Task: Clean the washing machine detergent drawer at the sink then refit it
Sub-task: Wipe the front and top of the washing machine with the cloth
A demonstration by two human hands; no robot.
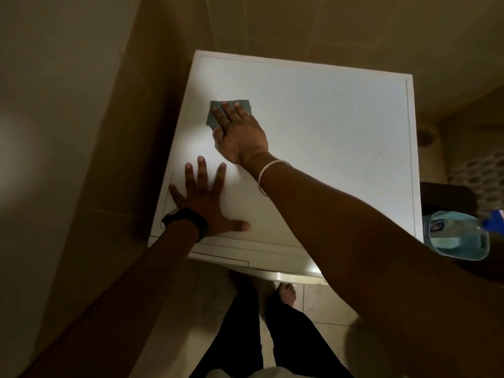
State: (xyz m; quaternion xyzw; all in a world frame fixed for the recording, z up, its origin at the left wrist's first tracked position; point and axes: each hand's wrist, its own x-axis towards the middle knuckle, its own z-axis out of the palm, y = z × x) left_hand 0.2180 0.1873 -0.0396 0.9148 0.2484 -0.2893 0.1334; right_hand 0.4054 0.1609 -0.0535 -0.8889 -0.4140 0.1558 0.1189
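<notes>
We look straight down from head height at the white top of a washing machine (313, 126), which fills the middle of the view and sits in a dim corner of beige tiled wall (272, 20). Along its near front edge we can make out the outline of the detergent drawer (222, 256), closed flush in the machine's front left corner. Below that edge we see pale floor tiles (321, 304), dark trousers (245, 336) and one bare foot (287, 293). To the right of the machine, just beside its near corner, stands a clear spray bottle (458, 236) holding pale green liquid, with a blue trigger top; behind it is a dark object we cannot identify. Our right arm crosses the machine top from the lower right, a thin metal bangle (268, 174) on the wrist. The right hand (240, 132) lies palm down with straight fingers, pressing a folded teal cloth (218, 115) flat against the lid near the left side. The left hand (203, 197) rests flat just nearer us, fingers spread wide, holding nothing, with a black watch (188, 218) on its wrist
</notes>
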